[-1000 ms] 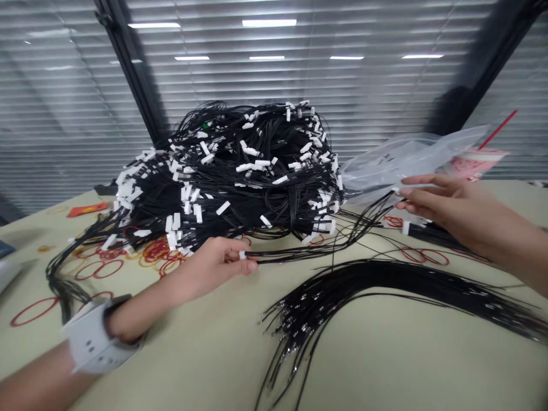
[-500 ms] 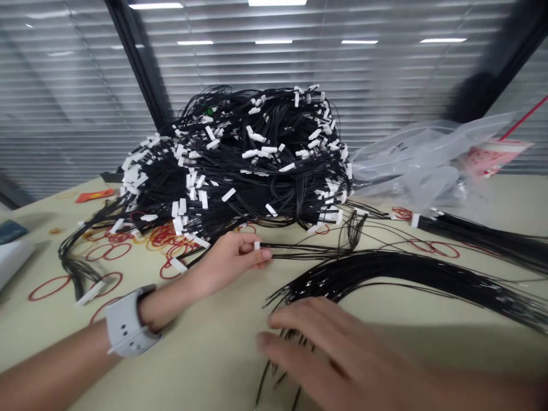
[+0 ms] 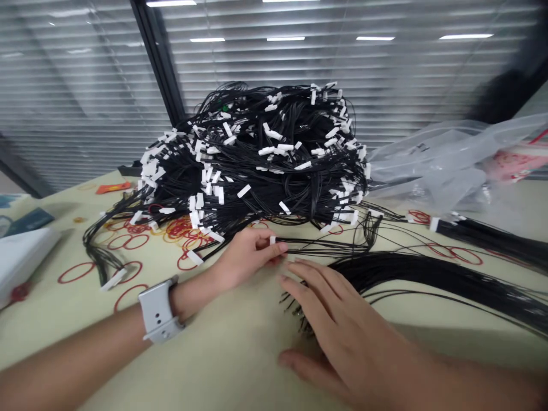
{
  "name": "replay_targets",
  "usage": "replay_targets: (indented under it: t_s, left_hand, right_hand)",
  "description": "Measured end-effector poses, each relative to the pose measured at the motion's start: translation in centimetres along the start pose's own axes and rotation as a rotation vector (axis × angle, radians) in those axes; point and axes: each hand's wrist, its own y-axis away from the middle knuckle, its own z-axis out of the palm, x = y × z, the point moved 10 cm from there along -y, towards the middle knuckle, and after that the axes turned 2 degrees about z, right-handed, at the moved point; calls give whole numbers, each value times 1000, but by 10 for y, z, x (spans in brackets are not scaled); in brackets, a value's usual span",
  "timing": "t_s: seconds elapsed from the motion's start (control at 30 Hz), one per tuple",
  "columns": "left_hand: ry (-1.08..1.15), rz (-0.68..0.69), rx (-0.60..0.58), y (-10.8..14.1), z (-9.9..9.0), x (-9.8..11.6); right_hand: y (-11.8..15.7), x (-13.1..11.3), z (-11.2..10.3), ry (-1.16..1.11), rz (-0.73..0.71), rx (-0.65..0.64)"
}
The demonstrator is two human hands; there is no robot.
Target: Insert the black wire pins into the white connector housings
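1. Slatted blinds (image 3: 274, 63) fill the glass partition behind a pale olive worktop (image 3: 222, 365).
2. One large heap of black wires (image 3: 257, 165) sits on the worktop, with far too many white connectors among them to count.
3. Two further wire bundles lie to the right of the heap: a long curved bundle of black wires (image 3: 432, 279) in front, and a straighter bundle with white connectors (image 3: 483, 235) farther back.
4. The left hand (image 3: 250, 258) is forward and turned inward, just in front of the heap. Its fingers (image 3: 261, 242) are closed in a pinch on one white connector (image 3: 273, 240), from which a thin strand of black wires (image 3: 325, 247) runs right.
5. A white smartwatch (image 3: 157, 310) is strapped around the left wrist.
6. The right arm reaches in from the lower right, and the right hand (image 3: 338, 322) lies palm-down with its fingers (image 3: 312, 282) spread. They are over the crimped ends of the curved bundle, and no firm grip shows.
7. Dozens of red rubber bands (image 3: 132, 242) are scattered left of the hands, and a few lie at right.
8. One clear plastic bag (image 3: 428, 165) lies behind the right-hand bundles.
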Motion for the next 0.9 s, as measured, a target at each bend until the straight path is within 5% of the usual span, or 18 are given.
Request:
replay_targets:
  t_s: [0.33, 0.43, 0.6, 0.77, 0.9]
  left_hand:
    - [7, 25, -15, 5, 1, 8]
    - [6, 30, -26, 3, 2, 8]
    - [-11, 24, -50, 3, 5, 5]
    - [-87, 40, -38, 5, 4, 8]
    - [-158, 73, -23, 7, 1, 16]
  right_hand:
    - [-2, 7, 47, -224, 101, -259]
    - [-6, 13, 34, -282, 119, -198]
    - [-23, 28, -27, -152, 43, 16]
    - [-13, 43, 5, -212, -29, -538]
    - [-5, 51, 24, -331, 24, -709]
